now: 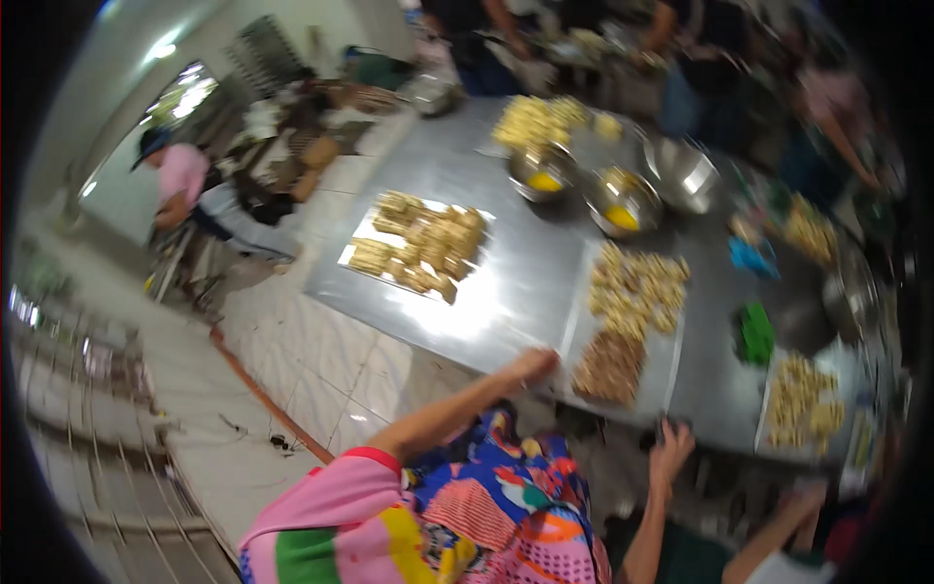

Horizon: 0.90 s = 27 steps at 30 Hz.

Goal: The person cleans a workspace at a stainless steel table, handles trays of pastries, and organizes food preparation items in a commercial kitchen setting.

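My left hand (pixel 533 366), its fingers curled closed, is at the table's near edge, beside the front left corner of a tray (pixel 662 375). What it grips, if anything, is hidden. My right hand (pixel 671 450) is just off the tray's front right corner; its fingers look apart, and a small dark patch shows at their tips. On the tray, pale shaped dough pieces (pixel 632 287) fill the far part. A block of browner pieces (pixel 610 367) lies at its near end.
A second tray (pixel 347 255) of golden pieces lies left on the steel table (pixel 525 292). Metal bowls (pixel 623 202), two with yellow contents, stand farther back. A green item (pixel 753 333) and another tray (pixel 764 438) are at right. Other people work around; someone's arms (pixel 778 526) reach in at lower right.
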### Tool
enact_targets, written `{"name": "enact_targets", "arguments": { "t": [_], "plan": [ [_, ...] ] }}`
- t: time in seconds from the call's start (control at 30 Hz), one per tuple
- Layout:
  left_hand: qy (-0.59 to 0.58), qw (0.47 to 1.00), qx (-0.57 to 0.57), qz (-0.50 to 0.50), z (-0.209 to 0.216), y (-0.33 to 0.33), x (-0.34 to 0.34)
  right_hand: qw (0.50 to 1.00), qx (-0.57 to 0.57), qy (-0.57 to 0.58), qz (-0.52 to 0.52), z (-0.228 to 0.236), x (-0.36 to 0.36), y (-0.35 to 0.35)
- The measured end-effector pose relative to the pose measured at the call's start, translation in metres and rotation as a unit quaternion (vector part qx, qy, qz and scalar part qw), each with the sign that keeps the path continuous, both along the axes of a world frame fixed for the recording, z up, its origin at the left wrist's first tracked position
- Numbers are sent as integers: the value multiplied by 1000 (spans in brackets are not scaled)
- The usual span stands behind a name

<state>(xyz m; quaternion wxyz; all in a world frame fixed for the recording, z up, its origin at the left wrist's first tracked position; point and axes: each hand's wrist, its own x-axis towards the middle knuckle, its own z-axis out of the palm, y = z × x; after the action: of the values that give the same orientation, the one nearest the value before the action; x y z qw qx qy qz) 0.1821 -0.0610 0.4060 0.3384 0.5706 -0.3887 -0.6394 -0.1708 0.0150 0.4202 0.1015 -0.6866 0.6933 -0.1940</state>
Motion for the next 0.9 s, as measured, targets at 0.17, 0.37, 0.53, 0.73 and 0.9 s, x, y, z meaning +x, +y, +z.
{"name": "enact_targets", "arguments": {
  "t": [0.17,0.37,0.53,0.73,0.9],
  "plan": [
    [57,997,29,41,-24,29,26,997,51,41,39,-8,-17,-13],
    [90,991,93,42,-14,13,17,992,-118,-37,-2,27,-58,-82],
    [67,992,104,17,25,2,22,996,-40,-7,74,2,-60,-100],
    [86,989,120,28,23,14,23,996,-14,-42,75,-24,-31,-148],
    [106,986,114,59,22,23,19,992,-69,-14,104,-27,-21,-237]
  ]
}}
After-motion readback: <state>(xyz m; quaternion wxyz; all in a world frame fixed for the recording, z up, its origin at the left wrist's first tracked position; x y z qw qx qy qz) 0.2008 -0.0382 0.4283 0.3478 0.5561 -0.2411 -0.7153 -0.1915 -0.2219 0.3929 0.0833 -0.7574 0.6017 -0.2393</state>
